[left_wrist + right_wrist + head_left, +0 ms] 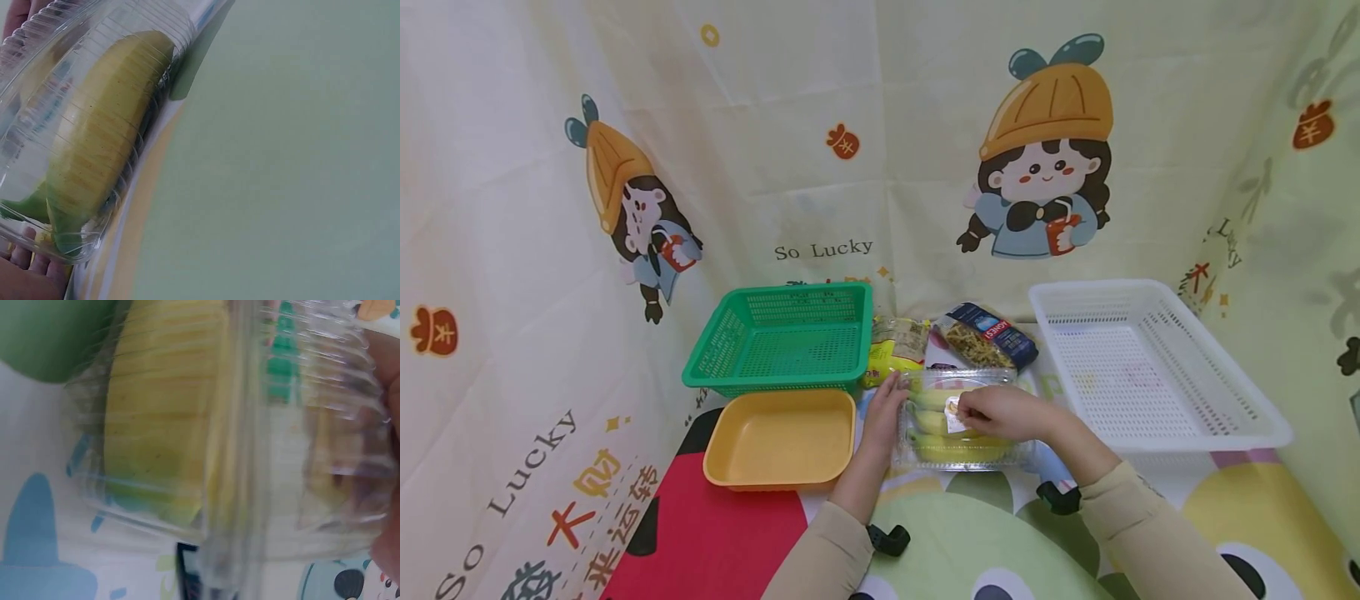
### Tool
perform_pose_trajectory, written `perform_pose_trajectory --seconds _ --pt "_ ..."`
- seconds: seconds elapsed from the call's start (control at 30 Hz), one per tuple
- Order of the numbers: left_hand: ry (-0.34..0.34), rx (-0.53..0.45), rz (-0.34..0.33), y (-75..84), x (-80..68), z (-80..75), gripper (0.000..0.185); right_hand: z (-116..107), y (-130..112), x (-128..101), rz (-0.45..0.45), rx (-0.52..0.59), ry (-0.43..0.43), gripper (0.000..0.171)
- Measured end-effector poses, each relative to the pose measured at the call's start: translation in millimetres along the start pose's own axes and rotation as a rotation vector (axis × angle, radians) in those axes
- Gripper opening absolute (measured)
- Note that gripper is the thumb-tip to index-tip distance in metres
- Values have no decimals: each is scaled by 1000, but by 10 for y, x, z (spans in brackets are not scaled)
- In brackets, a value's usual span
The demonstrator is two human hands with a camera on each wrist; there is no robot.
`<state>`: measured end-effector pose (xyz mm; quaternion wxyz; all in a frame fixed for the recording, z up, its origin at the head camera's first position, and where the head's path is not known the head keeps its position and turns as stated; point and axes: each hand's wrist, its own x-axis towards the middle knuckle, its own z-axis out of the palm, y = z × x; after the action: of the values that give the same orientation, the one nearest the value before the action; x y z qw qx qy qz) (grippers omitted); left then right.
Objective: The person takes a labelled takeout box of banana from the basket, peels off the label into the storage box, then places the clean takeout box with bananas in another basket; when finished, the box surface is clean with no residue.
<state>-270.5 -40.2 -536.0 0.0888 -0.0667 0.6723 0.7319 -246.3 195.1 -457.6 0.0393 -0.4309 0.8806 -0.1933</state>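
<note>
A clear plastic clamshell box of bananas (962, 450) lies in front of me, with a white label (953, 414) on its lid. My left hand (882, 421) holds the box at its left end; in the left wrist view its fingers (39, 264) bend against that end. Over the lid, my right hand (1006, 412) has curled fingers right at the label, its fingertips hidden in the head view. Part of the right hand (386, 369) shows beside the ribbed lid in the right wrist view. Whether it pinches the label or presses the lid, I cannot tell.
A green basket (700, 375) and a yellow tray (842, 475) stand on the left, a white basket (1232, 400) on the right. Behind the box lie a yellow food bag (898, 342) and a dark blue pasta bag (992, 333). Printed cloth hangs behind everything.
</note>
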Motion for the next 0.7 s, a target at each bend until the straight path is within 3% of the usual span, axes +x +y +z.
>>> perform_pose_trajectory --seconds 0.13,0.3,0.4,0.57,0.7 --pt "7 -7 -1 13 -8 5 58 8 27 19 23 26 35 15" --pt "11 -25 -15 31 -28 14 58 -28 56 10 110 158 -51 6" --pt "8 -17 -23 35 -25 8 58 -56 70 -18 141 213 -93 10" --pt "-19 13 -49 123 -59 -8 59 -62 67 -35 110 209 -79 24" --pt "-22 25 -39 159 -86 -7 58 -29 65 -18 55 168 -17 17"
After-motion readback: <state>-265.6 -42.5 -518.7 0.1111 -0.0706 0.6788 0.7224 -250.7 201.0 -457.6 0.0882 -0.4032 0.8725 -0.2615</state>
